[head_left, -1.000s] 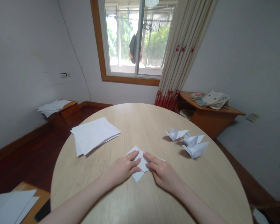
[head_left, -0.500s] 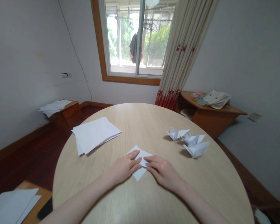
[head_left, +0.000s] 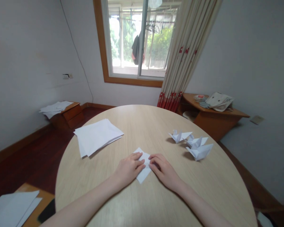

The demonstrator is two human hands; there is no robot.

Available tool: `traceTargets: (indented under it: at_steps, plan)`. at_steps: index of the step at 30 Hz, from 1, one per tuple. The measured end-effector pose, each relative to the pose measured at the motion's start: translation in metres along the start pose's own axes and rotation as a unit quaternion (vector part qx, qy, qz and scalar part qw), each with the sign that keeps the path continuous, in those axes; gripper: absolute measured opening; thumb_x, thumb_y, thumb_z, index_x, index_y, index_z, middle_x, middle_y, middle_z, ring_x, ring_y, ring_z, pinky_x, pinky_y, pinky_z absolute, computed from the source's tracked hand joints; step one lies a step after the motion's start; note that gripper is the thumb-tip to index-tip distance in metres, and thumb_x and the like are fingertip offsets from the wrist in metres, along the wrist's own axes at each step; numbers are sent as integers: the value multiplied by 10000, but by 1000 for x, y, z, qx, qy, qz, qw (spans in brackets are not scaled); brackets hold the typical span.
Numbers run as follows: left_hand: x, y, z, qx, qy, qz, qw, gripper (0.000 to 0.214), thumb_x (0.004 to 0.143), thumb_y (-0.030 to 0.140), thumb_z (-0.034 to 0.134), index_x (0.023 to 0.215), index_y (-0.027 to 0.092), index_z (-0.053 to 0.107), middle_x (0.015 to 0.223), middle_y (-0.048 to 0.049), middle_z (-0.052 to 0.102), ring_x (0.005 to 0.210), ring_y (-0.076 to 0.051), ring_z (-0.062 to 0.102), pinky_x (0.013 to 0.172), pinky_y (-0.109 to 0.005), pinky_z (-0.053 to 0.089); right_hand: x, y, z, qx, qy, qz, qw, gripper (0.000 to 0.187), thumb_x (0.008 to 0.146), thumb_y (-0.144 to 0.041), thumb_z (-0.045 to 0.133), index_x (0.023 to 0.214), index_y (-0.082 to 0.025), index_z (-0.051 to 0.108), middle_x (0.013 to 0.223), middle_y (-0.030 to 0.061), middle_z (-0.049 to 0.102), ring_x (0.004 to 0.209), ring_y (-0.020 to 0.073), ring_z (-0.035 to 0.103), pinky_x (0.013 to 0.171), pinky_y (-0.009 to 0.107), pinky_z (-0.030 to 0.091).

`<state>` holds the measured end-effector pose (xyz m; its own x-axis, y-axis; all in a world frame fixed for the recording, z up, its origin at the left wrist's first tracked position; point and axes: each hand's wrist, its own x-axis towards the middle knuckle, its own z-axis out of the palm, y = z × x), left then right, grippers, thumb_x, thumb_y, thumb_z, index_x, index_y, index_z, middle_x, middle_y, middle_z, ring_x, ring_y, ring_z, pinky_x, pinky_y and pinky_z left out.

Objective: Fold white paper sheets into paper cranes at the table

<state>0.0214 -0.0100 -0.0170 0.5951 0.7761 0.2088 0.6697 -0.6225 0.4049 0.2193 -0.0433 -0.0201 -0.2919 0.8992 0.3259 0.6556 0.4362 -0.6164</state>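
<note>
A small white sheet of folded paper point(head_left: 143, 177) lies on the round table, its corners pointing toward and away from me. My left hand point(head_left: 130, 166) rests flat across its left half, fingers stretched out and pressing on it. At the paper's right edge, the curled fingers and thumb of my right hand point(head_left: 163, 168) pinch a flap, with a gap between thumb and forefinger. Part of the paper is hidden under both hands. Three folded paper cranes point(head_left: 200, 152) stand close together to the right of my right hand.
A stack of white paper point(head_left: 98, 137) lies on the left of the table point(head_left: 142, 123). More sheets point(head_left: 14, 206) rest on a low wooden surface at the lower left. A side cabinet point(head_left: 217, 118) stands back right, beside a curtain point(head_left: 180, 63).
My right hand's fingers have curled up and drawn the paper's right side inward, so that corner no longer sticks out. My left hand stays nearly in place.
</note>
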Motion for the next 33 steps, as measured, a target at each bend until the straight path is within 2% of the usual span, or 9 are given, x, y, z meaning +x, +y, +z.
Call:
traceTargets:
  at_steps: [10,17,26,33]
  plan:
    - [0,6,6,-15,65,-2,998,170,895,234,589,962,236,745,1194,-39,663,1152,-223,564,924,-352,510,2,-2,5,-92,-2,-3,996,67,908,-178,459,877,-211,509,1064,89,587,1029,241,537,895,433,435]
    - [2,7,5,-7,88,-7,996,119,865,258,646,891,254,762,1125,-16,697,1009,-222,581,850,-362,518,5,-5,4,-142,-18,12,990,75,908,-161,459,877,-211,505,1072,84,591,1034,247,535,882,427,423]
    - [5,2,5,-38,88,-39,995,87,805,254,719,874,273,769,1160,-9,683,1030,-240,563,912,-419,465,7,-2,0,-142,-38,14,989,99,915,-145,455,887,-213,523,1092,65,595,1034,228,521,894,409,412]
    - [5,-4,3,-55,67,-35,996,115,805,252,720,904,292,763,1188,-10,669,1049,-243,556,926,-438,446,9,-1,-5,-115,-51,20,992,133,884,-130,461,887,-236,543,1100,47,596,1060,221,516,914,424,410]
